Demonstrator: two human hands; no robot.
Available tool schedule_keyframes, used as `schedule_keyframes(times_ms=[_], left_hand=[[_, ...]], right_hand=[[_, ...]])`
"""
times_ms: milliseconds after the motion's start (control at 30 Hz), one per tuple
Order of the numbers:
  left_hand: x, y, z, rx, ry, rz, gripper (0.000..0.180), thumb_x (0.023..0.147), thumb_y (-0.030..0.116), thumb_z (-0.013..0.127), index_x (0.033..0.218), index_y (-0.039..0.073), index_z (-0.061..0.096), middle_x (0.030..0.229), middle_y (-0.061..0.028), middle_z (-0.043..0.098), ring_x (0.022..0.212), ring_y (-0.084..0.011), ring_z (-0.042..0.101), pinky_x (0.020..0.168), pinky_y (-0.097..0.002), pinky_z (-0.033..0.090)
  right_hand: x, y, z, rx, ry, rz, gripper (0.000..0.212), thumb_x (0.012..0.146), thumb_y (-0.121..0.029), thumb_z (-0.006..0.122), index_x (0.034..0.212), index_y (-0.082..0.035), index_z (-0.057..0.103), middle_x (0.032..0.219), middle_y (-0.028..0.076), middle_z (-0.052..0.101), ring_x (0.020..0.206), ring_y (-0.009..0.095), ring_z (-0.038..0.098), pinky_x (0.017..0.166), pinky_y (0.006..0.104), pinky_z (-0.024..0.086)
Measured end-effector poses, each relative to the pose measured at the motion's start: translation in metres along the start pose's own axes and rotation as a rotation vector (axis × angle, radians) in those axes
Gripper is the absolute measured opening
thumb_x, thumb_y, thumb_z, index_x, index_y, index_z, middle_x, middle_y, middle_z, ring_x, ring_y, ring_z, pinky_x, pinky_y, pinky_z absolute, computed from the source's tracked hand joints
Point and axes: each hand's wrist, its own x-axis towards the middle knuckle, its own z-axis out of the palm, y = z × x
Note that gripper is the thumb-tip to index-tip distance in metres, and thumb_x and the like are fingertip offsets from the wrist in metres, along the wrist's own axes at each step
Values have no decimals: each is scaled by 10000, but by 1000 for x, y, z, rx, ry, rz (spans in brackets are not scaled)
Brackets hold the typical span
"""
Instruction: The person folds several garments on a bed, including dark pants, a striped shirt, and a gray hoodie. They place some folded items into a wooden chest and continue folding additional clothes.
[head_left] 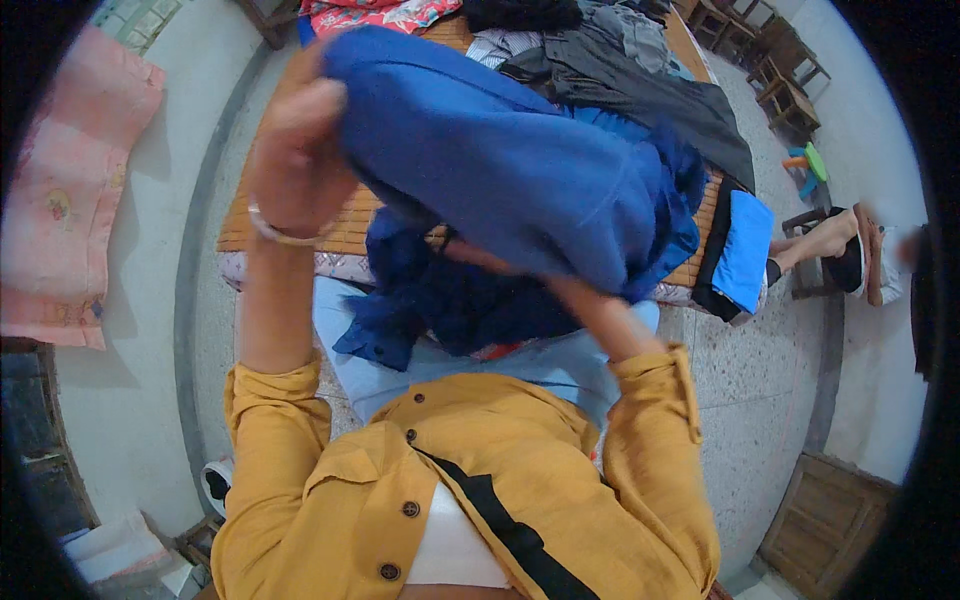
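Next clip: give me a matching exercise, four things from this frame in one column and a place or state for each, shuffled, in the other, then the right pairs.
Things:
1. blue garment
2. left hand
3. dark grey clothes
4. pink cloth

Places or states:
A. heaped at the far end of the bamboo-mat table
B. at the far left, off the table
C. held up over the table
D. gripping blue fabric, bangle at the wrist

Pairs: 1-C, 2-D, 3-A, 4-B
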Motion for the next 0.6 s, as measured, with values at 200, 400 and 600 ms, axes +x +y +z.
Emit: schedule_keyframes(times_ms=[200, 400, 600], left_hand=[[-36, 54, -21, 241, 2, 185, 488, 816, 162, 492, 1275, 22, 406, 1254, -134, 481, 1170, -270, 464, 988, -442, 356], [-37, 13, -56, 855, 187, -73, 613, 724, 127, 659, 1285, 64, 419, 1244, -72, 482, 1153, -180, 460, 998, -333, 342], [-76, -60, -121, 1125, 13, -417, 691, 701, 237, 722, 1297, 64, 416, 1228, -97, 492, 1078, -189, 494, 931, -322, 410]], right_hand=[[-87, -44, -130, -395, 486, -156, 546, 851, -281, 588, 1289, -47, 361, 1301, 158, 434, 1079, 312, 492, 938, 378, 389], [-111, -40, -231, -980, 1126, -99, 525, 841, -272, 604, 1265, -47, 389, 1274, 158, 459, 1045, 309, 513, 911, 368, 408], [-57, 65, -111, -1239, 564, 220, 505, 831, -262, 620, 1240, -48, 416, 1246, 158, 484, 1010, 305, 534, 885, 359, 427]])
